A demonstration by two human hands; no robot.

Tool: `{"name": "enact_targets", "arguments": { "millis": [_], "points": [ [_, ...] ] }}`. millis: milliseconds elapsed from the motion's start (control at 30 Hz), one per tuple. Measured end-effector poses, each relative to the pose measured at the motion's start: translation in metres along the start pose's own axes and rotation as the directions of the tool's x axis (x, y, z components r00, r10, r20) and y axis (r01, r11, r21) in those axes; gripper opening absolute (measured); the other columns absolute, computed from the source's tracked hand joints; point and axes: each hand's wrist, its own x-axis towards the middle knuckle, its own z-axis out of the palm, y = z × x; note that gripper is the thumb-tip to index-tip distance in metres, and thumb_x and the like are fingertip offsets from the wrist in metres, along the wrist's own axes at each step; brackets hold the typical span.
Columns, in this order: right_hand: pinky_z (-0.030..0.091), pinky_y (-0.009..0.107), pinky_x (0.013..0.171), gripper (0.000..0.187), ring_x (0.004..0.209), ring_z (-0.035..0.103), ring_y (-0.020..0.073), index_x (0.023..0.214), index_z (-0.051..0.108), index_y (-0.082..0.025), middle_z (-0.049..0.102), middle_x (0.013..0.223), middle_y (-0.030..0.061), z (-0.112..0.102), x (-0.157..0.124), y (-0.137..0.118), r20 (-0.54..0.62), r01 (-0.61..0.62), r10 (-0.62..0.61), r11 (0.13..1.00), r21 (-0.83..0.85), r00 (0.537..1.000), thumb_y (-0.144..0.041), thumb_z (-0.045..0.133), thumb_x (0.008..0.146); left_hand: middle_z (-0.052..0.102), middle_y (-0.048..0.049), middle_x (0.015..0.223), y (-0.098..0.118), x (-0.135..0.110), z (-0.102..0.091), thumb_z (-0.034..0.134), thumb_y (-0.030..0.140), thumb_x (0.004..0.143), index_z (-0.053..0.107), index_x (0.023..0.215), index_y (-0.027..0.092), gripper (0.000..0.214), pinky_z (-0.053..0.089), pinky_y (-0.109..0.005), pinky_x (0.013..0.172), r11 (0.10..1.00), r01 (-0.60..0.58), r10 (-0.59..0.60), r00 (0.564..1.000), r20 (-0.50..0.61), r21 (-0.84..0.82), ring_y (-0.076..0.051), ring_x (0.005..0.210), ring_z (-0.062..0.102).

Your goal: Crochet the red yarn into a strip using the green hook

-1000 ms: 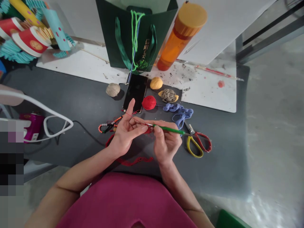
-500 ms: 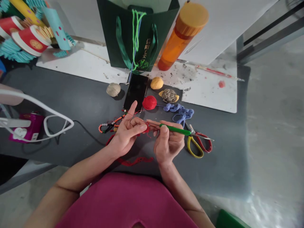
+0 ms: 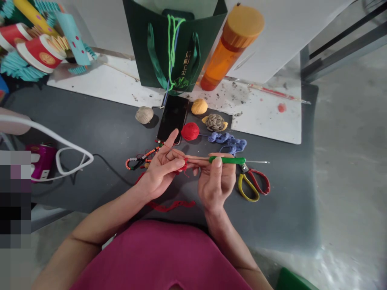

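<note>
My left hand [image 3: 161,167] pinches a small piece of red crochet work [image 3: 183,164] between thumb and fingers, its forefinger raised with a red strand over it. My right hand [image 3: 216,183] is closed round a green-handled crochet hook [image 3: 228,160], held level, its metal tip pointing left into the red work. A red crocheted strip [image 3: 169,206] hangs down from the work to the table edge. The strand leads towards a red yarn ball [image 3: 190,131] just beyond my hands.
On the dark table [image 3: 290,193] lie scissors [image 3: 252,183] right of my right hand, blue yarn [image 3: 228,141], a black phone [image 3: 173,117], beige [image 3: 144,114] and orange [image 3: 199,106] yarn balls, a bead string [image 3: 139,158]. A green bag [image 3: 173,44] and orange bottle [image 3: 231,46] stand behind.
My right hand has drawn the hook to the right and levelled it, so its handle now sits further from the left hand. The left hand stays put, still pinching the red work.
</note>
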Motion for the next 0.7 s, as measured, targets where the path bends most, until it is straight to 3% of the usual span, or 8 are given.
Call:
{"name": "enact_targets", "arguments": {
  "millis": [267, 500, 700],
  "points": [
    [0.060, 0.033, 0.057, 0.019, 0.059, 0.078, 0.0199, 0.101, 0.055, -0.028, 0.076, 0.068, -0.0034, -0.002, 0.003, -0.002, 0.066, -0.117, 0.115, 0.993, 0.023, 0.991, -0.044, 0.050, 0.109, 0.074, 0.0084, 0.078, 0.002, -0.001, 0.000, 0.094, 0.020, 0.074, 0.047, 0.164, 0.032, 0.101, 0.048, -0.021, 0.069, 1.000, -0.003, 0.003, 1.000, 0.025, -0.003, -0.006, 0.064, 0.056],
    [0.060, 0.033, 0.056, 0.015, 0.058, 0.077, 0.0175, 0.104, 0.058, -0.030, 0.076, 0.079, -0.0025, -0.008, 0.003, 0.006, 0.097, -0.025, 0.025, 1.000, 0.004, 0.995, -0.037, 0.047, 0.111, 0.072, 0.0094, 0.077, 0.001, -0.001, 0.001, 0.094, 0.018, 0.074, 0.055, 0.157, 0.032, 0.093, 0.053, -0.022, 0.076, 1.000, -0.016, 0.015, 0.999, 0.029, 0.003, -0.006, 0.066, 0.059],
    [0.063, 0.038, 0.065, 0.018, 0.064, 0.080, 0.0222, 0.101, 0.056, -0.030, 0.074, 0.065, -0.0034, -0.006, 0.004, 0.004, 0.100, -0.051, 0.054, 0.998, -0.028, 0.994, -0.041, 0.046, 0.110, 0.070, 0.0091, 0.075, 0.001, -0.001, 0.001, 0.092, 0.019, 0.076, 0.052, 0.160, 0.032, 0.095, 0.051, -0.023, 0.072, 1.000, -0.018, 0.018, 0.999, 0.028, 0.018, -0.008, 0.066, 0.061]
  ]
}}
